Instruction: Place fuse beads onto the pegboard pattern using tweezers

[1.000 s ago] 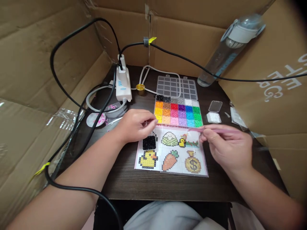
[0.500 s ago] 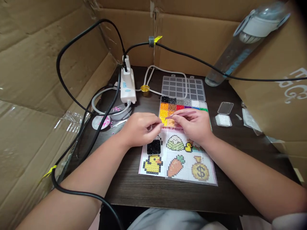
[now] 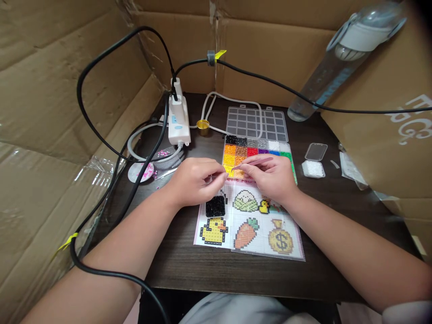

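My right hand point(image 3: 275, 176) grips pink tweezers point(image 3: 254, 163), their bent tip pointing left over the bead box point(image 3: 259, 148). Close by on the left, my left hand point(image 3: 200, 182) is closed in a pinch at the yellow compartments. Whatever lies between its fingertips is too small to name. Below that hand, a small tray of black beads point(image 3: 215, 207) rests on the pattern sheet point(image 3: 266, 257). The sheet shows a yellow duck, a carrot and a money bag in pixel form. A small bead duck point(image 3: 264, 206) lies on it near my right wrist.
The box's clear lid point(image 3: 256, 122) lies folded back. A white power strip point(image 3: 178, 123) with cables, a gold cup point(image 3: 203, 128) and a mesh sheet point(image 3: 167, 164) are left. White beads in a small box point(image 3: 313, 169) and a water bottle point(image 3: 344, 63) are right. Cardboard walls surround the table.
Both hands stay almost where they were. The view has shifted slightly; the tweezers' tip still hovers near the left fingertips.
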`<state>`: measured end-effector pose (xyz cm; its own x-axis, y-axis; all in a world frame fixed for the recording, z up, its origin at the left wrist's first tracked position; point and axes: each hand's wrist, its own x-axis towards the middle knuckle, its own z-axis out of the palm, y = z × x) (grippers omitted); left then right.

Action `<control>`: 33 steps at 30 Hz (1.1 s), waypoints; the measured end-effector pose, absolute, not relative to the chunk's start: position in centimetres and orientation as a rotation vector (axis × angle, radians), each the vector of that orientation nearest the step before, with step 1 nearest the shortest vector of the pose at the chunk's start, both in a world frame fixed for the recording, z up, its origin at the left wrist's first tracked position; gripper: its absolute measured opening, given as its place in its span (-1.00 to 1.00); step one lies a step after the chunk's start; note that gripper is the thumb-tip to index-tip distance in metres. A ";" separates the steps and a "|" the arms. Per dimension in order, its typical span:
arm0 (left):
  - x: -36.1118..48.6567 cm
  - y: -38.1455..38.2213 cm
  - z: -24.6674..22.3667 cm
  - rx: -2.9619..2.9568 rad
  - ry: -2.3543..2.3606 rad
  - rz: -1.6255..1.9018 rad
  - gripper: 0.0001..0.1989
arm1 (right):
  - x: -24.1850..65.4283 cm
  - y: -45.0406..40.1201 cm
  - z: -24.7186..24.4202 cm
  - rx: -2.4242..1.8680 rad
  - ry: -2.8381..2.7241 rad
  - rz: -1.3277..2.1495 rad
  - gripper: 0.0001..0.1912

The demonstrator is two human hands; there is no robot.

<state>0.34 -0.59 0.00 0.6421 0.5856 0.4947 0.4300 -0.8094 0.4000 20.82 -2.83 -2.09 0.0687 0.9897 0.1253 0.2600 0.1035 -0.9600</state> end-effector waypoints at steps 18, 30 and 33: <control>0.3 -0.6 -0.1 2.608 0.823 0.930 -0.81 | 20.8 -2.8 -2.0 -1.350 -1.406 0.901 -0.95; 0.3 -0.5 -0.2 2.607 0.825 0.915 -0.81 | 20.8 -2.8 -1.9 -1.364 -1.410 0.915 -0.95; 0.3 -0.5 -0.2 2.605 0.825 0.917 -0.81 | 20.7 -2.8 -1.6 -1.326 -1.352 0.918 -0.93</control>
<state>0.34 -0.52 -0.22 0.6401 0.5902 0.4919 0.4271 -0.8056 0.4107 20.74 -2.84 -1.57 0.0900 0.9863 0.1383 0.2355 0.1139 -0.9652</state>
